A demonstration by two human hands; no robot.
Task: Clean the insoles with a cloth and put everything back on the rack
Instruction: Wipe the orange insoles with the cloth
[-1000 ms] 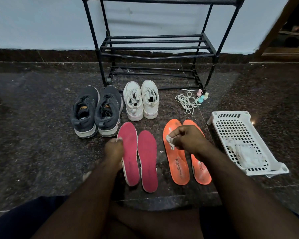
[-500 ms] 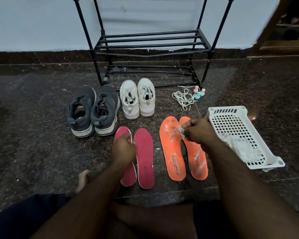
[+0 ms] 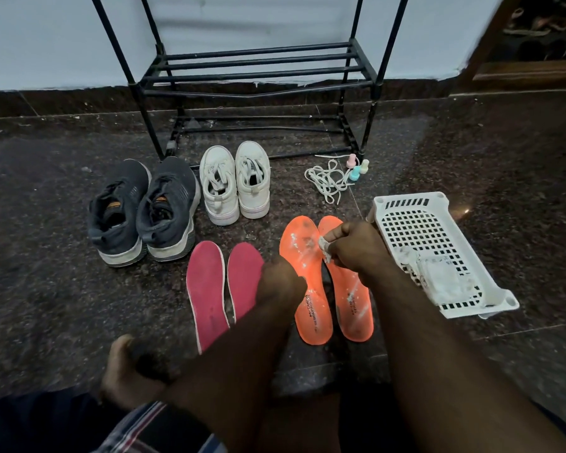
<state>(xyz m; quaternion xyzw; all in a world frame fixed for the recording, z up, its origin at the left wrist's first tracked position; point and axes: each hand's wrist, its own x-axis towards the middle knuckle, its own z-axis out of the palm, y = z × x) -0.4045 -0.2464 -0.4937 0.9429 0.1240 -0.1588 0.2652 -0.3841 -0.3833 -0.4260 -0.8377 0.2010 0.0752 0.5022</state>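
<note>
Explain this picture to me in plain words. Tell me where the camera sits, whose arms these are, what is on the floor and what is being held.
There is no machine: a person sits on the floor wearing a camera on the head, so you look down along their own arms. The right hand pinches a small white cloth against the orange insoles, which carry white specks. The left hand reaches to the near edge of the same pair; whether it grips is unclear. Beside them lie two pink insoles. Further back stand dark grey shoes, white shoes, loose laces and three small pastel bottles. A white basket with more cloth sits on the right. The black rack stands by the wall.
</note>
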